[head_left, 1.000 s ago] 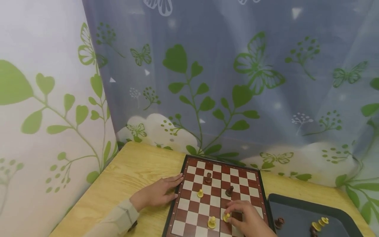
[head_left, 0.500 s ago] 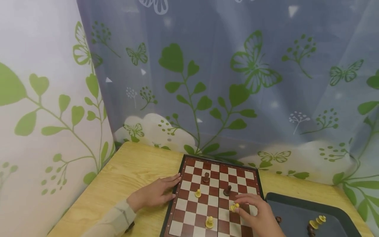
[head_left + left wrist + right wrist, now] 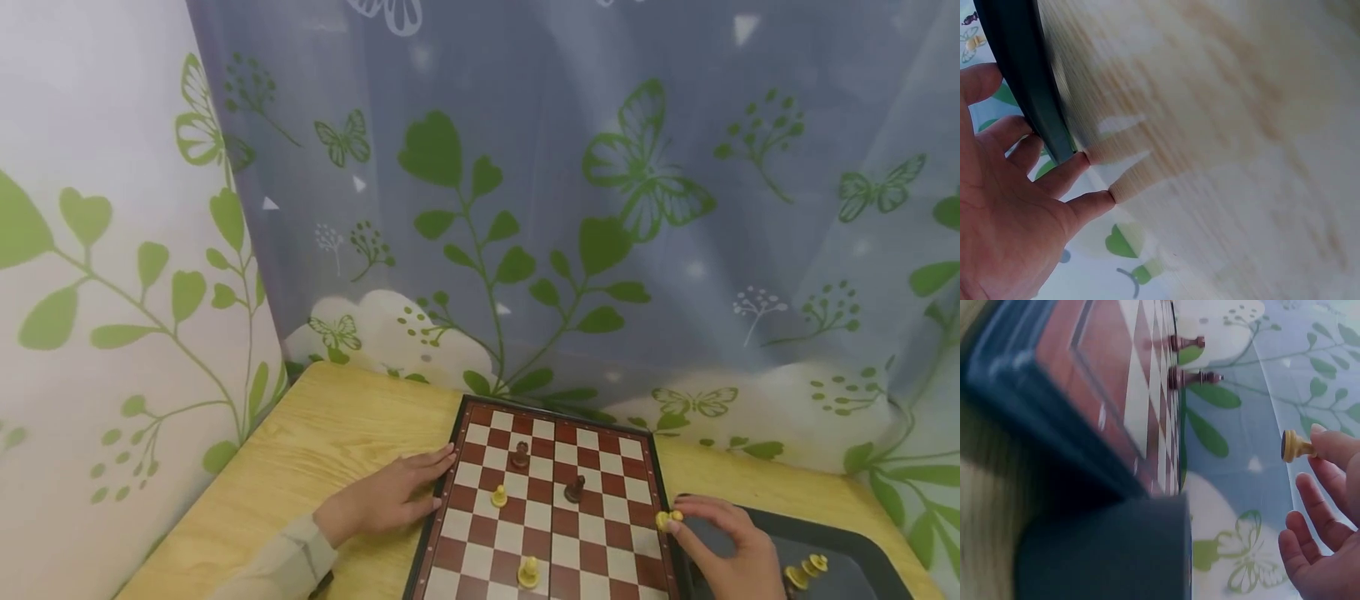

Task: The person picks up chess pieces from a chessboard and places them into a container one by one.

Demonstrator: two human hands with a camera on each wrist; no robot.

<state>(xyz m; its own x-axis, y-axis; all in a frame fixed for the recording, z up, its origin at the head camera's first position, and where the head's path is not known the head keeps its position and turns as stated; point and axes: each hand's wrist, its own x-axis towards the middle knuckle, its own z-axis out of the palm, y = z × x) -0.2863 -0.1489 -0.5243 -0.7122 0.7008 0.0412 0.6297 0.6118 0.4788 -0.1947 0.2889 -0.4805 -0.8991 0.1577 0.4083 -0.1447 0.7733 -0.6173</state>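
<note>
My right hand (image 3: pixel 731 542) pinches a yellow chess piece (image 3: pixel 667 521) between thumb and fingers, above the chessboard's right edge. In the right wrist view the round base of this piece (image 3: pixel 1290 447) faces left, and the fingertips hide its head. My left hand (image 3: pixel 386 496) touches the left rim of the chessboard (image 3: pixel 468 567) with extended fingers. The left wrist view has its fingers spread along the board's dark side (image 3: pixel 1022 69). Two yellow pawns (image 3: pixel 528 573), (image 3: pixel 498 497) stand on the board. Beyond them stand two dark brown pieces (image 3: pixel 520 455), (image 3: pixel 575 489).
A dark grey tray (image 3: pixel 832 533) lies right of the board, partly behind my right hand. A tall yellow chess piece (image 3: pixel 808 571) lies in it. The wooden table (image 3: pixel 352 408) meets a patterned curtain (image 3: pixel 525 208) at the back.
My right hand has lifted the yellow chess piece off the board and carried it right, to the board's edge near the tray. My left hand stays at the left rim.
</note>
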